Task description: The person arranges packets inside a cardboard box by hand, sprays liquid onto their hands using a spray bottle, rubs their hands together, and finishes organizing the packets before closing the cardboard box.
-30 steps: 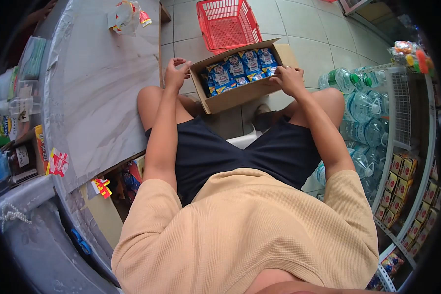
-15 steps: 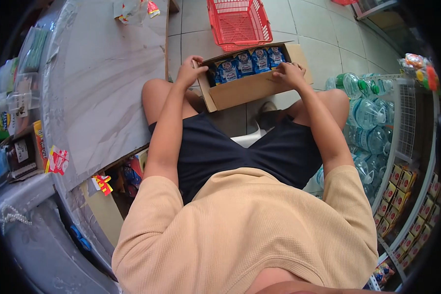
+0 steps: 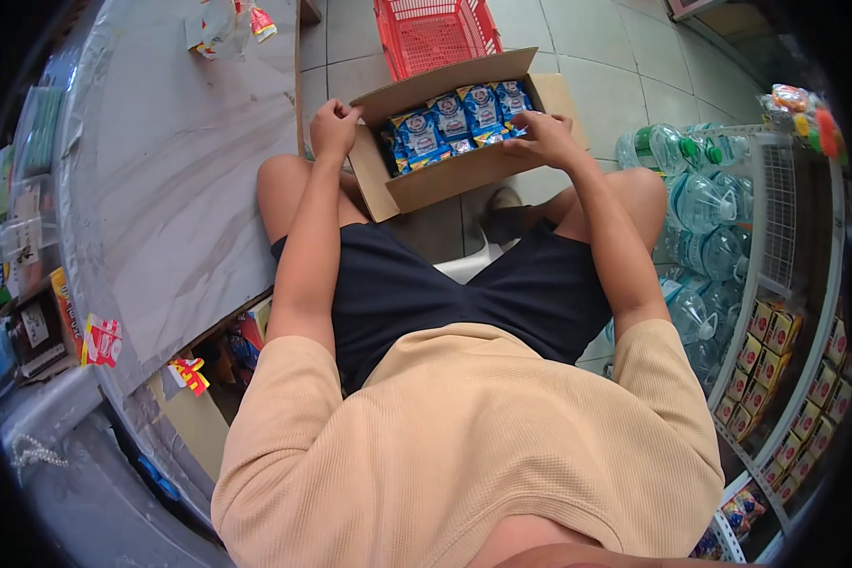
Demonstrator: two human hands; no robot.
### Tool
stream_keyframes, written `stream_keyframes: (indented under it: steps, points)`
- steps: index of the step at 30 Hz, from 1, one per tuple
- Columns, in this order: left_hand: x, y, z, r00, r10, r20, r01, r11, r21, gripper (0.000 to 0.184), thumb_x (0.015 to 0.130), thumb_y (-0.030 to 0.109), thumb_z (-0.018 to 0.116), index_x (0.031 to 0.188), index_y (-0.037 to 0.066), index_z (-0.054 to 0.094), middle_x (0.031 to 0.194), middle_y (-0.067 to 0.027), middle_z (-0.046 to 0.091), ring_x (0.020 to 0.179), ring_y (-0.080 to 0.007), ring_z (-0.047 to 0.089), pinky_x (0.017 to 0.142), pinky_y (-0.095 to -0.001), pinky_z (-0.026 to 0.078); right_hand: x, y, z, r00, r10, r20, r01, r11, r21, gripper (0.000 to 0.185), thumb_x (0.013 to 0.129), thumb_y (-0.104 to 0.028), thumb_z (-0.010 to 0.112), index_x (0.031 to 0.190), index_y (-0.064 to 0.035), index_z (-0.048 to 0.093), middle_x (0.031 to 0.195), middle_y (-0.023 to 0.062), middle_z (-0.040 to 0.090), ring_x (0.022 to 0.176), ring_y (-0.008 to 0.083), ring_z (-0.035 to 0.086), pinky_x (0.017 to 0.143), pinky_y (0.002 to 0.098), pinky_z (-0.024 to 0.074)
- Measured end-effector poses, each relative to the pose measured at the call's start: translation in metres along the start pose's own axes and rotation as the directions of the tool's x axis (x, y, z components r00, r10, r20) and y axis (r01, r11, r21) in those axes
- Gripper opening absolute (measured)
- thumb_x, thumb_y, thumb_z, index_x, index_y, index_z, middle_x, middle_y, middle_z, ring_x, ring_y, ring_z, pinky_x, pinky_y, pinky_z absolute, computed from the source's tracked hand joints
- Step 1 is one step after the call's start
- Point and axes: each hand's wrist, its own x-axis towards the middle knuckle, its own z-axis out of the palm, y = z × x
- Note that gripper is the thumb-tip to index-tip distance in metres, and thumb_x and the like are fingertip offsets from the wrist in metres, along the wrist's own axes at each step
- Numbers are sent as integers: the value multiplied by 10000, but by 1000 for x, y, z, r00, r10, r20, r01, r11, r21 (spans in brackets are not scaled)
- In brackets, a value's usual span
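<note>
In front of my knees sits an opened cardboard box (image 3: 464, 176), its flaps spread. Rows of blue sachets (image 3: 448, 115) stand inside it. At the box's left end my left hand (image 3: 334, 131) is closed, the fingertips pinching a flap edge near the far corner. My right hand (image 3: 547, 142) is bent over the near flap at the right end, thumb and fingers on the cardboard, close to the rightmost sachets. Part of its grip is hidden behind the hand.
A red basket (image 3: 437, 38) stands on the tiled floor beyond the box. Large water bottles (image 3: 699, 204) are stacked at my right beside a wire rack (image 3: 778, 222) of small boxes. A marble-patterned counter (image 3: 194, 189) runs along my left.
The box's far flap now stands raised, and more of the sachets shows. My right hand has moved left along the near flap. The whole view has shifted slightly.
</note>
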Motion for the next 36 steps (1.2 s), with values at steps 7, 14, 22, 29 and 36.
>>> stream_keyframes:
  steps: [7, 14, 22, 29, 36]
  points:
    - [-32, 27, -36, 931, 231, 282, -288, 941, 178, 303, 808, 383, 730, 799, 98, 629, 834, -44, 661, 774, -242, 593, 737, -343, 453, -7, -26, 7, 948, -318, 5, 317, 947, 48, 374, 892, -401, 703, 1090, -84, 686, 1024, 77, 717, 951, 252, 662, 972, 394, 382]
    - [-62, 60, -94, 386, 664, 640, -919, 337, 205, 340, 762, 373, 757, 941, 100, 660, 1110, -57, 666, 1157, -241, 560, 956, -377, 397, -13, -35, 2, 931, -273, 241, 255, 961, 103, 317, 899, -367, 705, 954, -54, 713, 931, 92, 716, 833, 276, 663, 763, 359, 497]
    - [-34, 35, -59, 21, 503, 864, -998, -39, 46, 401, 723, 382, 773, 987, 103, 656, 1135, -71, 672, 1225, -258, 558, 986, -404, 412, -21, -42, 0, 914, -218, 341, 184, 974, 130, 317, 882, -359, 725, 855, -43, 720, 837, 89, 703, 737, 240, 631, 716, 356, 493]
    - [-29, 49, -20, 19, 313, 949, -1000, 16, 15, 370, 712, 378, 774, 921, 97, 656, 1001, -62, 700, 1035, -277, 651, 891, -413, 484, -24, -27, 8, 910, -165, 380, 66, 963, 260, 325, 858, -359, 756, 813, -40, 716, 776, 72, 686, 682, 209, 596, 681, 335, 480]
    - [-23, 33, -19, 7, 327, 945, -1000, -6, 10, 341, 730, 395, 758, 875, 97, 678, 904, -62, 712, 873, -287, 679, 811, -404, 516, -16, -23, 14, 901, -169, 399, 51, 956, 290, 334, 831, -363, 785, 803, -38, 714, 764, 64, 682, 667, 199, 585, 672, 327, 475]
